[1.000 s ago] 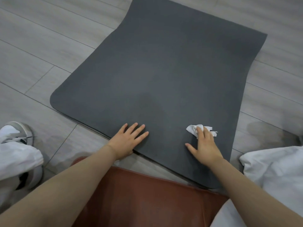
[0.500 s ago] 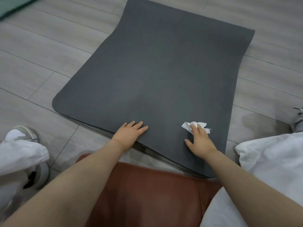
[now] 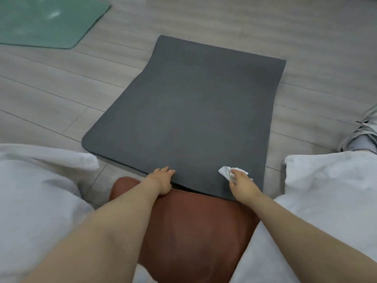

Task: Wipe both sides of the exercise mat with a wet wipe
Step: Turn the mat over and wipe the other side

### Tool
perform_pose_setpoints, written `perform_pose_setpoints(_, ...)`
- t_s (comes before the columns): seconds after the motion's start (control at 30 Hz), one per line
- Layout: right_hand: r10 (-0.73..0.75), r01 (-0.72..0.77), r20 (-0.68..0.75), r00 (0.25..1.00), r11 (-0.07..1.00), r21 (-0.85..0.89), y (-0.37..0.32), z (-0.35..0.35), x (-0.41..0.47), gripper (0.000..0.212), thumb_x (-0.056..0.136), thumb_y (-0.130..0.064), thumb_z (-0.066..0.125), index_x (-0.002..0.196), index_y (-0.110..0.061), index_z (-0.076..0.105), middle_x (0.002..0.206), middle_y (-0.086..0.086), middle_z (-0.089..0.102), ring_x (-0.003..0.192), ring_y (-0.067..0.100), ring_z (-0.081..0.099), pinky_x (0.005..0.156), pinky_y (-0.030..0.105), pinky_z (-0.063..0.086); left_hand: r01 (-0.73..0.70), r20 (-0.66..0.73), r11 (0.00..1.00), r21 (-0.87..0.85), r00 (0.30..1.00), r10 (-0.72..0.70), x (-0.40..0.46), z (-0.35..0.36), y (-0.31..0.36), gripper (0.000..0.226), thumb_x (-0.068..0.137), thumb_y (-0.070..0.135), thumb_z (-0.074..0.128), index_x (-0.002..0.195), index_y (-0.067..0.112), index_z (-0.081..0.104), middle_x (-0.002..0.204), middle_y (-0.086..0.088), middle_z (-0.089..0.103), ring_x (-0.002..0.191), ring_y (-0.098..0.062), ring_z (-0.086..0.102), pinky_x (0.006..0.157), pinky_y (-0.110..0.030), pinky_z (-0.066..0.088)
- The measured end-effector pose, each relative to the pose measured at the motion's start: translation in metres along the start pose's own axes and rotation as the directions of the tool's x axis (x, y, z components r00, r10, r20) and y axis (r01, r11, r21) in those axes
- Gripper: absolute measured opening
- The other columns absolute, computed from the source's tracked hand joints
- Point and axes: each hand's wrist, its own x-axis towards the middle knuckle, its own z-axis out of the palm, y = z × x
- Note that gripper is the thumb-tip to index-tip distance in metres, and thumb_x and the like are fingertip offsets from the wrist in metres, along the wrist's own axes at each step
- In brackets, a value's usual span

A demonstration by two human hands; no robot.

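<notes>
A dark grey exercise mat lies folded on the floor in front of me, its near edge lifted over the brown seat. My left hand grips that near edge, fingers on top and thumb underneath. My right hand rests on the mat near its right corner and holds a crumpled white wet wipe against the surface.
I sit on a brown leather seat with my white-trousered legs spread to both sides. A green mat lies on the grey plank floor at the far left. A shoe shows at the right edge.
My left hand went from flat on the mat to gripping its near edge. Both hands drew the mat's edge toward me and up. The view pulled back and now takes in the green mat.
</notes>
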Motion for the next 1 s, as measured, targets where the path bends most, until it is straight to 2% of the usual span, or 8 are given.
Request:
perform_pose_setpoints(0.07, -0.012, 0.011, -0.049, 0.999, 1.000, -0.008, -0.004, -0.012, 0.009, 0.007, 0.096, -0.017, 0.039, 0.093, -0.015, 0.046, 0.102, 0.001, 0.042, 0.090, 0.022, 0.043, 0.076, 0.030, 0.036, 0.033, -0.035, 0.999, -0.022, 0.999, -0.034, -0.004, -0.004, 0.001, 0.067, 0.098, 0.029, 0.047, 0.157, 0.022, 0.017, 0.165, -0.006, 0.013, 0.150, -0.033, 0.015, 0.120, -0.046, 0.025)
perform_pose_setpoints(0.13, -0.021, 0.019, -0.058, 0.998, 0.999, -0.039, -0.014, -0.025, 0.021, 0.017, 0.093, -0.013, 0.039, 0.084, -0.026, 0.035, 0.098, 0.001, 0.039, 0.085, 0.021, 0.039, 0.073, 0.028, 0.032, 0.040, -0.067, 0.998, -0.048, 0.997, -0.043, -0.005, -0.009, 0.003, 0.066, 0.098, 0.030, 0.048, 0.157, 0.020, 0.019, 0.163, -0.007, 0.015, 0.149, -0.033, 0.016, 0.119, -0.047, 0.026)
perform_pose_setpoints(0.23, -0.035, 0.033, -0.062, 0.997, 0.999, -0.033, -0.030, -0.040, 0.047, 0.020, 0.088, -0.008, 0.042, 0.107, -0.014, 0.049, 0.101, 0.002, 0.037, 0.086, 0.021, 0.039, 0.074, 0.027, 0.032, 0.064, -0.096, 0.995, -0.079, 0.993, -0.071, 0.000, -0.012, 0.001, 0.067, 0.099, 0.031, 0.048, 0.157, 0.020, 0.017, 0.164, -0.007, 0.011, 0.150, -0.033, 0.012, 0.119, -0.046, 0.025)
perform_pose_setpoints(0.37, -0.067, 0.067, -0.077, 0.995, 0.998, 0.005, -0.052, -0.051, 0.093, 0.048, 0.086, -0.007, 0.043, 0.134, -0.008, 0.041, 0.122, 0.007, 0.041, 0.099, 0.028, 0.048, 0.078, 0.026, 0.035, 0.132, -0.101, 0.976, -0.175, 0.983, -0.151, 0.024, -0.014, -0.014, 0.070, 0.099, 0.032, 0.048, 0.158, 0.020, 0.012, 0.166, -0.007, 0.002, 0.151, -0.034, 0.004, 0.120, -0.046, 0.023)
perform_pose_setpoints(0.53, -0.039, 0.036, -0.174, 0.984, 0.999, -0.017, -0.071, -0.049, 0.169, 0.053, 0.090, -0.008, 0.044, 0.142, -0.004, 0.031, 0.139, 0.014, 0.034, 0.123, 0.034, 0.039, 0.094, 0.036, 0.038, 0.226, -0.119, 0.940, -0.256, 0.958, -0.262, 0.072, -0.032, -0.035, 0.073, 0.102, 0.040, 0.043, 0.159, 0.024, 0.000, 0.166, -0.005, -0.009, 0.152, -0.033, -0.004, 0.122, -0.051, 0.013)
perform_pose_setpoints(0.7, 0.009, -0.046, -0.334, 0.942, 0.994, -0.102, -0.073, -0.033, 0.247, 0.066, 0.093, -0.025, 0.047, 0.147, -0.001, 0.018, 0.148, 0.020, 0.023, 0.130, 0.039, 0.031, 0.106, 0.040, 0.026, 0.202, -0.324, 0.950, -0.238, 0.906, -0.273, 0.121, -0.048, -0.049, 0.071, 0.102, 0.057, 0.029, 0.158, 0.030, -0.005, 0.166, -0.001, -0.012, 0.152, -0.027, -0.013, 0.120, -0.058, -0.004)
perform_pose_setpoints(0.93, 0.057, -0.119, -0.281, 0.958, 0.971, -0.209, -0.132, 0.029, 0.310, 0.063, 0.096, -0.041, 0.040, 0.146, -0.004, 0.027, 0.149, 0.017, 0.027, 0.135, 0.041, 0.023, 0.115, 0.046, 0.016, 0.197, -0.481, 0.925, -0.325, 0.808, -0.341, 0.154, -0.013, -0.047, 0.072, 0.098, 0.062, 0.018, 0.159, 0.026, 0.005, 0.167, -0.005, -0.003, 0.153, -0.029, -0.006, 0.119, -0.059, -0.004)
perform_pose_setpoints(1.0, -0.136, 0.078, -0.258, 0.956, 0.972, -0.224, -0.156, 0.051, 0.309, 0.057, 0.096, -0.041, 0.040, 0.144, -0.010, 0.034, 0.151, 0.014, 0.027, 0.139, 0.040, 0.017, 0.117, 0.045, 0.012, 0.194, -0.534, 0.927, -0.321, 0.771, -0.346, 0.158, -0.007, -0.047, 0.079, 0.091, 0.065, 0.011, 0.159, 0.024, 0.013, 0.167, -0.007, 0.007, 0.153, -0.030, 0.001, 0.118, -0.059, -0.002)
